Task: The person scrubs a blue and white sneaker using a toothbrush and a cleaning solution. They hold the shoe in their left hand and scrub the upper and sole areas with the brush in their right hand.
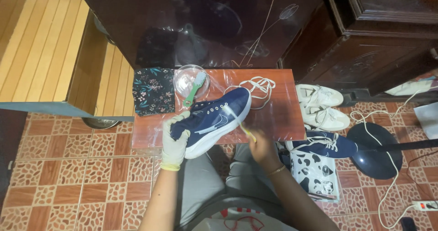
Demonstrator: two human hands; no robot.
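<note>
Gloved left hand (174,142) gripped the heel of a navy sneaker (212,120), bare right hand (261,145) closed round a yellow-handled brush (239,121) laid against its side, over a plastic-covered low table (278,112)

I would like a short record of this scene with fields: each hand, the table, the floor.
left hand: gloved left hand holds the heel of a navy shoe
right hand: bare right hand holds a yellow toothbrush against the shoe
table: low table with glass bowl, green brush, white laces, floral cloth
floor: white shoes, second navy shoe
</note>
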